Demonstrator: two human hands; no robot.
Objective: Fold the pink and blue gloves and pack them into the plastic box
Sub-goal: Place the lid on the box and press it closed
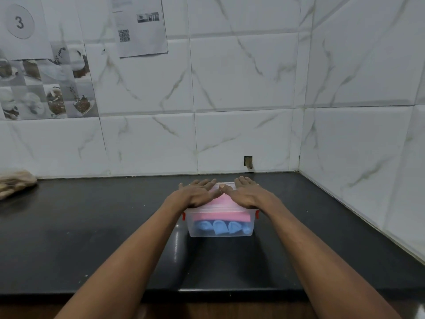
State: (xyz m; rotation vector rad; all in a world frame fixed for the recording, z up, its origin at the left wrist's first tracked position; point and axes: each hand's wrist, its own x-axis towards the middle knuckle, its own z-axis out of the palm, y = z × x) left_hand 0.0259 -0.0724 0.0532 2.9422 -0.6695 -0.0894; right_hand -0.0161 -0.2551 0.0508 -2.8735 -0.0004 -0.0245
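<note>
A clear plastic box (249, 229) with red side clips stands on the black counter, its clear lid on top. Through its front wall I see the folded pink glove (220, 217) lying above the blue glove (218, 227), whose fingertips face me. My left hand (199, 193) lies flat on the left half of the lid, fingers spread. My right hand (247, 193) lies flat on the right half. The two thumbs nearly touch at the lid's middle. Neither hand holds anything.
The black counter (92, 238) runs to a white marble-tiled wall behind and on the right. A brownish cloth (13, 183) lies at the far left by the wall. Paper sheets (140, 24) hang on the wall. The counter's front edge is near me.
</note>
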